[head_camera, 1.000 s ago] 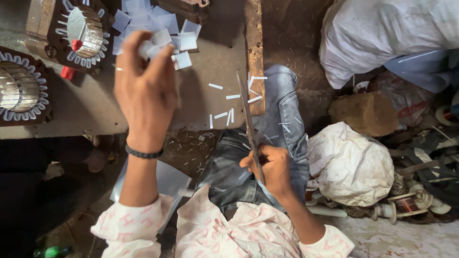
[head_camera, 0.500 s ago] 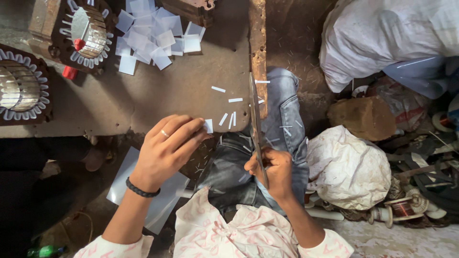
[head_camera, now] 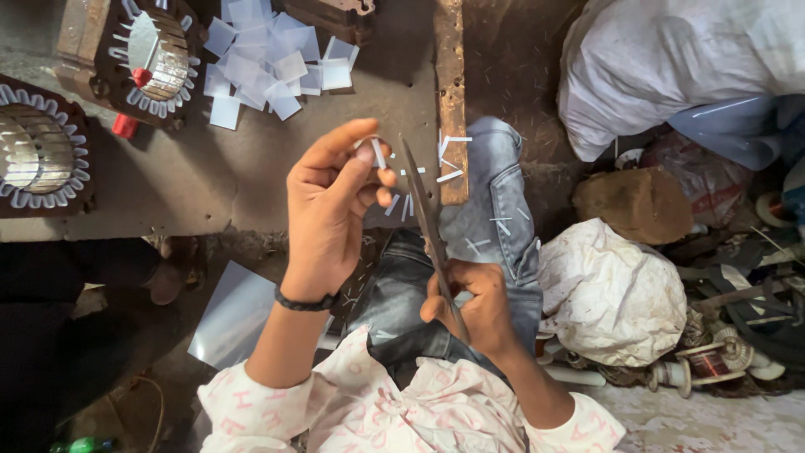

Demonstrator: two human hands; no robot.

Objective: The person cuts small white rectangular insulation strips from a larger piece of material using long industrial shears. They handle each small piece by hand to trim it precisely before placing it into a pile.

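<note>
Paper strip (head_camera: 379, 153): a small white strip pinched between the thumb and forefinger of the left hand (head_camera: 329, 210), raised above the near edge of the bench (head_camera: 210, 180). The fingers (head_camera: 348, 138) of that hand are closed together on the strip. The scissors (head_camera: 428, 222) stand just beside the strip, on its right, blades long and dark, pointing away from the person. The right hand (head_camera: 474, 306) is wrapped around the scissor handles below the bench edge, over the knee in grey jeans (head_camera: 499, 226); its fingers are clamped on the handles.

Surface: the bench is a worn, dull grey slab. More cut strips (head_camera: 453, 159) lie at its near right corner, some on the jeans. A rusty metal bar (head_camera: 450, 92) runs along the right side of the bench. A heap of white paper squares (head_camera: 268, 63) lies at the far edge. Two round motor cores with white-lined slots (head_camera: 159, 54) (head_camera: 33, 155) sit at the left of the bench.

Room: right of the bench, white sacks (head_camera: 612, 294) and scrap clutter rest on a dirty floor.
</note>
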